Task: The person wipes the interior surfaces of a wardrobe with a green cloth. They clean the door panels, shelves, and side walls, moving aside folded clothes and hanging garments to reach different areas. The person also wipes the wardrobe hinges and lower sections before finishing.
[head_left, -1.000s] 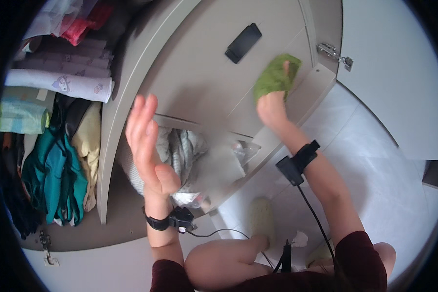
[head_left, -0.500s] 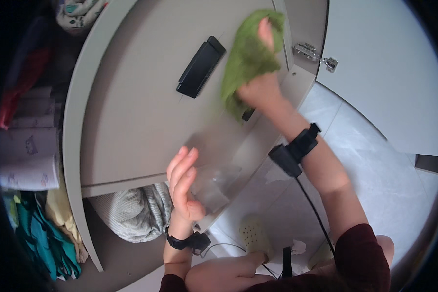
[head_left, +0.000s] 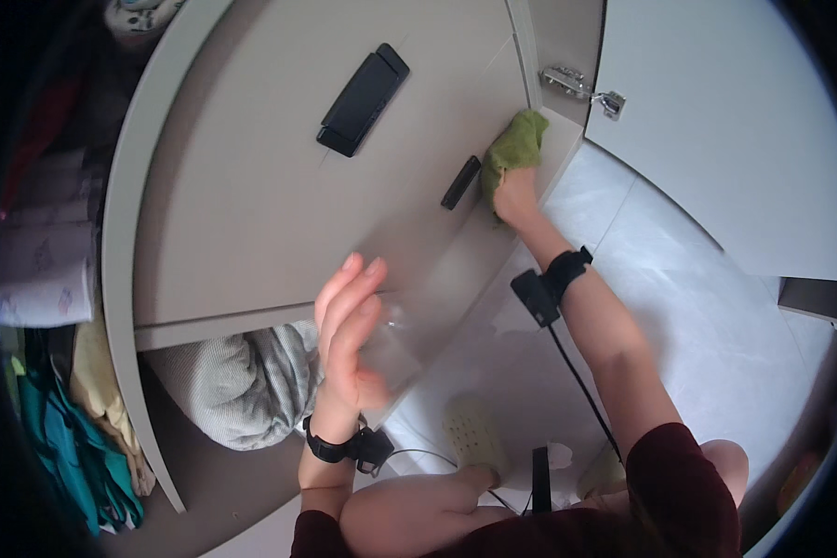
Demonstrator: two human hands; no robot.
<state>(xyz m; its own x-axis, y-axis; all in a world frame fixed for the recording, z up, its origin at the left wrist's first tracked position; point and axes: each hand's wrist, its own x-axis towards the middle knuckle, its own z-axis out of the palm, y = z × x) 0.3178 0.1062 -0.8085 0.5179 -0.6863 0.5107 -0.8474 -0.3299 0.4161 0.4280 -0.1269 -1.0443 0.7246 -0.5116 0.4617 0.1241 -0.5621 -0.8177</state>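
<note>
My right hand reaches to the far right corner of the beige cabinet. It is closed on a green cloth, which covers most of its fingers and lies against the ledge along the cabinet's edge. Just left of the cloth is a small black bar-shaped piece. My left hand is raised in front of the cabinet, its fingers stretched out. Beside its palm is a blurred, see-through patch that I cannot make out clearly.
A black rectangular fitting is on the beige panel. At the right, a white door stands swung out on a metal hinge. A grey ribbed textile sits in the lower compartment. Folded clothes fill the left side.
My right hand has brought the green cloth down from the panel to the ledge, uncovering the small black piece. The cloth now looks more bunched. My left hand stays raised.
</note>
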